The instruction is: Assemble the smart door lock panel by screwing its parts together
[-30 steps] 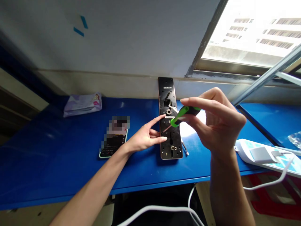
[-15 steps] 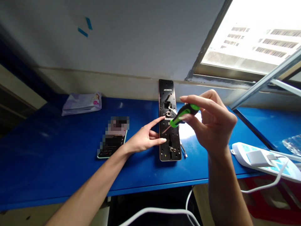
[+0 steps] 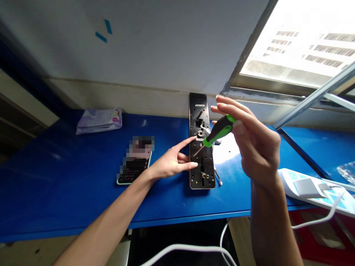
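Right hand (image 3: 255, 142) uncurled, screwdriver (image 3: 219, 130) held; left hand (image 3: 169, 160) spread at panel's (image 3: 208, 162) left edge.

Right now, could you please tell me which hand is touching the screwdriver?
The right hand, up at the screwdriver; the left hand instead rests on the black plate.

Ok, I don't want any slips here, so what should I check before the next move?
Left hand on the black plate: ok, thumb and fingers at its left side.
Right hand wrapped around the screwdriver: not ok, fingers extended.
Screwdriver tip seated in a screw: cannot tell, too small.
Phone apart from the plate: ok, to its left.
Connector cable away from the tip: ok, by the plate's right edge.
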Available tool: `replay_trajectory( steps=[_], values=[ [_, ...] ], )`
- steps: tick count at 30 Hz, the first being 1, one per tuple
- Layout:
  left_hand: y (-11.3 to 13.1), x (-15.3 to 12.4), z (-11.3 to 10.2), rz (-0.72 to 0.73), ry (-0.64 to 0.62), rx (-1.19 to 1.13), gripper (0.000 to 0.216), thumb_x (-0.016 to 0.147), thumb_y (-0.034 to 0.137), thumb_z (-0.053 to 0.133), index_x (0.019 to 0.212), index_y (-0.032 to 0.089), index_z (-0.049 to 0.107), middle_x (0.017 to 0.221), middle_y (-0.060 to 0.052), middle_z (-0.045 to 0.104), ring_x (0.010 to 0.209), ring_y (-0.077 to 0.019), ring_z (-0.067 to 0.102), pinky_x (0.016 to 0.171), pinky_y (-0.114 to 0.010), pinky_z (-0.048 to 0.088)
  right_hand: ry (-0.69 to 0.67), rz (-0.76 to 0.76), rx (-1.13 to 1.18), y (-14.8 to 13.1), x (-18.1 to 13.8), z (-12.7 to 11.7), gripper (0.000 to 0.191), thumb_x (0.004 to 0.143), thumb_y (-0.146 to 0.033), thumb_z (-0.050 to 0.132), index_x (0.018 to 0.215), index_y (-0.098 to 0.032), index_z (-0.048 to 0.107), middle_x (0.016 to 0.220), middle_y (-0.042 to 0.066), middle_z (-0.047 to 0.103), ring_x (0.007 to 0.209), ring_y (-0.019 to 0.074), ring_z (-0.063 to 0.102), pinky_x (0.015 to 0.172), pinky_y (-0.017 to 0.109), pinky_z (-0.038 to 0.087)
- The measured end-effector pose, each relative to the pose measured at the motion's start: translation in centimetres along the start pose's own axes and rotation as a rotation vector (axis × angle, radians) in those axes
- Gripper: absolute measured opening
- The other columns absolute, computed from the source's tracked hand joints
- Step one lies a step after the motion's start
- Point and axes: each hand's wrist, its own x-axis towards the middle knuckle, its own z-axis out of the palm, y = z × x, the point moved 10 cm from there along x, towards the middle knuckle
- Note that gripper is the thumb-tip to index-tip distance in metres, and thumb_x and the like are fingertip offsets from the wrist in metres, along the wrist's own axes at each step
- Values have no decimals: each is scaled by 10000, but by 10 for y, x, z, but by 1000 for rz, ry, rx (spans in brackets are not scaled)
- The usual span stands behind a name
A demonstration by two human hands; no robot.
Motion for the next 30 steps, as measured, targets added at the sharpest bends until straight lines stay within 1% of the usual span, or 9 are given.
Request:
replay_trajectory(
  steps=[2, 5, 9, 13, 15, 19, 22, 27, 30],
  values=[
    [1, 0, 1, -4, -4, -7, 1075, 862, 298, 864, 1717, 254, 213, 924, -55, 847, 893, -253, 833, 831, -341, 627, -54, 18, 68, 0, -1, 4, 386, 1065, -220, 561, 1403, -344, 701, 1443, 51, 708, 1244, 285, 727, 1061, 550, 617],
    [3, -1, 1, 8, -15, -17, 1092, 854, 316, 875, 1718, 234, 212, 952, -73, 847, 900, -267, 831, 835, -357, 635, 23, 4, 31, 1, -2, -5, 343, 985, -190, 711, 1289, -337, 769, 1191, 37, 809, 1037, 255, 793, 903, 479, 689],
    [4, 0, 2, 27, -27, -24, 1105, 851, 326, 883, 1720, 219, 210, 925, -69, 840, 868, -268, 829, 833, -368, 643, 158, -62, -149, -2, -3, -18, 288, 867, -293, 870, 1151, -316, 827, 927, 29, 753, 825, 215, 719, 698, 394, 658],
    [-3, 1, 0, -8, -15, -9, 1099, 863, 318, 871, 1723, 253, 190, 933, -63, 847, 924, -281, 835, 873, -389, 647, 41, -13, -124, -1, -3, -5, 341, 1071, -280, 559, 1364, -311, 729, 1330, 82, 749, 1165, 277, 731, 1020, 509, 625],
    [-5, 1, -1, -15, -11, -19, 1100, 870, 317, 867, 1725, 265, 178, 960, -69, 851, 971, -291, 833, 900, -399, 647, -23, -2, -40, -3, -4, 2, 381, 1063, -229, 563, 1407, -320, 699, 1409, 63, 731, 1231, 288, 727, 1072, 530, 608],
    [-7, 1, -1, -13, -6, -11, 1088, 886, 320, 854, 1726, 259, 165, 964, -75, 851, 991, -304, 833, 906, -412, 649, 52, -71, -77, -9, -1, -4, 370, 935, -191, 785, 1270, -348, 785, 1058, 34, 796, 907, 229, 754, 767, 414, 659],
    [-6, 1, -2, -11, 7, -9, 1087, 874, 311, 866, 1722, 242, 190, 982, -88, 855, 990, -304, 833, 907, -403, 645, 137, -106, -196, -9, 1, -11, 310, 874, -283, 869, 1174, -350, 827, 854, 13, 690, 784, 198, 656, 658, 372, 608],
    [-5, 0, -1, -13, 2, -27, 1086, 871, 302, 864, 1722, 249, 191, 1004, -87, 858, 996, -293, 832, 912, -389, 642, -39, -18, -24, 0, 2, 4, 422, 1056, -181, 558, 1427, -333, 693, 1393, 75, 720, 1202, 261, 718, 1025, 501, 616],
    [-3, 0, 0, -3, 0, -28, 1076, 870, 300, 862, 1719, 248, 203, 1021, -89, 856, 995, -294, 832, 915, -400, 643, -21, -16, 21, -1, 2, 1, 431, 990, -156, 685, 1371, -352, 729, 1281, 55, 779, 1087, 253, 764, 915, 468, 665]
  ],
)
